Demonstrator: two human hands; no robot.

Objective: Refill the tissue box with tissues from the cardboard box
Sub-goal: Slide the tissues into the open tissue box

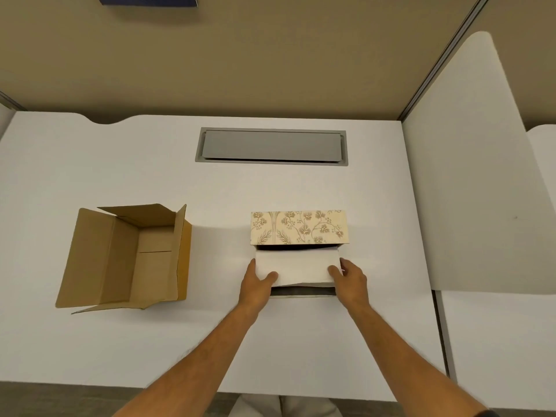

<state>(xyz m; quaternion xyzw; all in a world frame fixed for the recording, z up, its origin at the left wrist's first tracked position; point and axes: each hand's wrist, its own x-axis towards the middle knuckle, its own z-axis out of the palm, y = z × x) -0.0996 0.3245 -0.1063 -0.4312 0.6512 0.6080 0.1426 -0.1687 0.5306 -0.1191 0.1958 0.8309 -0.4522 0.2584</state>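
A beige tissue box [299, 227] with a floral print lies on the white desk [210, 188], its open side facing me. A white stack of tissues [298, 266] sticks halfway out of that opening. My left hand [255, 284] grips the stack's left end and my right hand [350, 281] grips its right end. The brown cardboard box [126, 257] stands open to the left, flaps spread; I see only its bare inside.
A grey cable hatch [270, 145] is set into the desk behind the tissue box. A white divider panel [475, 176] rises along the right side, and a tan partition wall [270, 55] closes the back.
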